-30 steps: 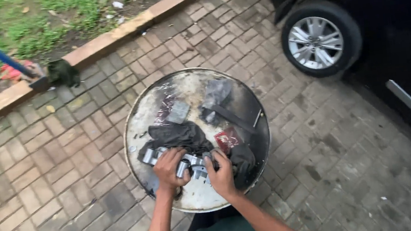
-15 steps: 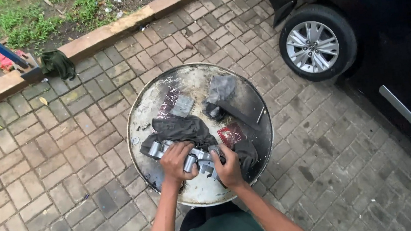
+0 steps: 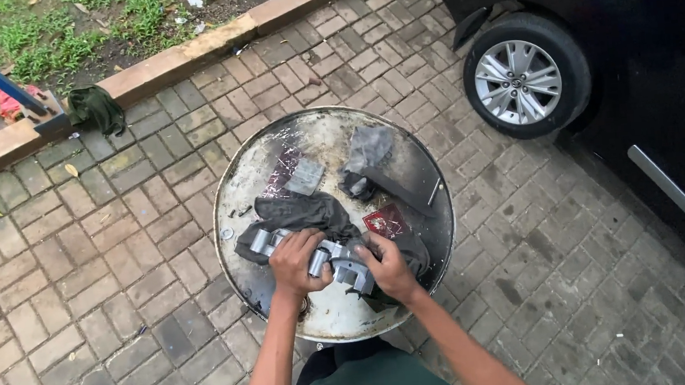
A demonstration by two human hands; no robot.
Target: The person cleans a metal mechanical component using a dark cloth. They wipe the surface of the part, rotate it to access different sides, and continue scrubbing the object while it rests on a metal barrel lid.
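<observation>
1. The left hand (image 3: 299, 261) grips the grey metal part (image 3: 328, 260) from above, fingers curled over its left half.
2. The right hand (image 3: 388, 264) clasps the part's right end.
3. The part lies on a dark rag (image 3: 303, 212) on the round drum top (image 3: 345, 316), near its front edge.
4. Since a second ago, both hands stay on the part with little shift; only the view has moved, so the work on the part goes on.
5. Around it: grey cloth (image 3: 368, 149), red packet (image 3: 386, 220), car wheel (image 3: 518, 78).
</observation>
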